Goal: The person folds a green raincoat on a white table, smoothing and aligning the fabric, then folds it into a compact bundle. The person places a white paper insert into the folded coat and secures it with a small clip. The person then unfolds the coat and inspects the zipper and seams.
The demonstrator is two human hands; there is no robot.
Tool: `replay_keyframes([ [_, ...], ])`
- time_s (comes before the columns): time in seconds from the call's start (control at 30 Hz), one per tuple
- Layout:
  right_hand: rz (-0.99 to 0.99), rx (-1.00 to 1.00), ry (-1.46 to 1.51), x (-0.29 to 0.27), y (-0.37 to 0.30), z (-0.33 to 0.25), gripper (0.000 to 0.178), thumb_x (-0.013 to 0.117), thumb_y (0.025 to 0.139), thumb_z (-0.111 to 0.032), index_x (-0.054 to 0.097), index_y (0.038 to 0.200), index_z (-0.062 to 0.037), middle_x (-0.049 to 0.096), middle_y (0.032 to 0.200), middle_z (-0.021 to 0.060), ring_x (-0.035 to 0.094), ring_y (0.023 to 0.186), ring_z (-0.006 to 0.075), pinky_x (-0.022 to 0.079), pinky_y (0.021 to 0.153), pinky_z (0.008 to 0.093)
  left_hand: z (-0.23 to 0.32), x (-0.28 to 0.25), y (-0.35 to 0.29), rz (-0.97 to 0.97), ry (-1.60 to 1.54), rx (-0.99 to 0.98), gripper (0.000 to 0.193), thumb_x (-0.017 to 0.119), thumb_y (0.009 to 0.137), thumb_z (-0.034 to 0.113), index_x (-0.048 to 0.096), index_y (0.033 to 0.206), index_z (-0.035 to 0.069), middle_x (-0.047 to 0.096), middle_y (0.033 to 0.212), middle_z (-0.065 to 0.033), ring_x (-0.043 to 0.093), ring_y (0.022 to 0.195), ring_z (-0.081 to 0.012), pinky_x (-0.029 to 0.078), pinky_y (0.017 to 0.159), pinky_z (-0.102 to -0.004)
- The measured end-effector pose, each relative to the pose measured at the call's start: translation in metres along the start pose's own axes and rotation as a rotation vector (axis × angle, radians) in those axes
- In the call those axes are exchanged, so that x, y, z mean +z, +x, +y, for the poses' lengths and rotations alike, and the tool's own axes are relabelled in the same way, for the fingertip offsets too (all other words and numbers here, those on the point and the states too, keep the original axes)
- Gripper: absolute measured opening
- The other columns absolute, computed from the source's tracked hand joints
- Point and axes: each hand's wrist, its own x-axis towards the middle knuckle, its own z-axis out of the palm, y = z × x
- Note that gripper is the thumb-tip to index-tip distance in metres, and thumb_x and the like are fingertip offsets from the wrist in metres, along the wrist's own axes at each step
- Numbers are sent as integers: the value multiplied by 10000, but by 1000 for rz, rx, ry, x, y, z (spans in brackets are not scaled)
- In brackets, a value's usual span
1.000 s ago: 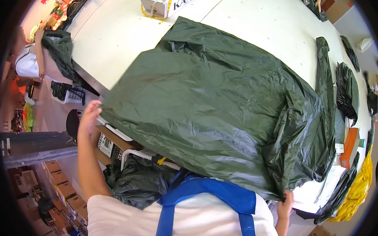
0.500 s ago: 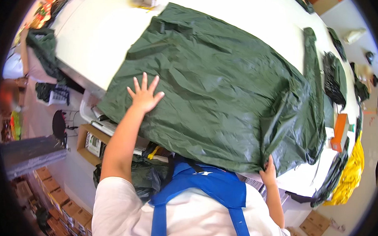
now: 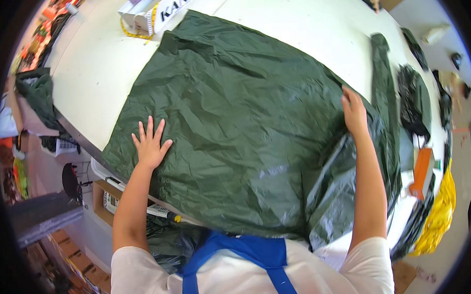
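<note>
Centre left, left hand [image 3: 150, 151]: our fingers wide on broad, creased dark-green fabric [image 3: 235, 126]
Centre right, right hand [image 3: 354, 111]: fingers together, grip unclear

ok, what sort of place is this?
Likely a garment workshop or packing room, though that's a judgement: dark green fabric is spread over a large white table, a yellow bundle lies at the right, and cardboard boxes are lined up at lower left.
</note>
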Motion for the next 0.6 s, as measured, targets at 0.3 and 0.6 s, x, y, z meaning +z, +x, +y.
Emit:
replay_keyframes([
  [0.3,-139,146,-302,155,161,-2,358,409,963,-384,632,1021,-110,664,1025,98,603,1002,294,377,900,543,-4,4,-2,50,13,-19,665,414,891,585,332,1459,249,157,1561,-97,113,1422,-386,50,1102,-604],
  [0.6,59,-122,-14,52,81,-2,531,651,866,-328,485,1285,-47,480,1319,189,425,1234,359,317,1045,454,23,-23,37,83,-127,-206,599,544,905,412,348,1440,228,290,1476,-158,266,1348,-382,231,1093,-504],
])
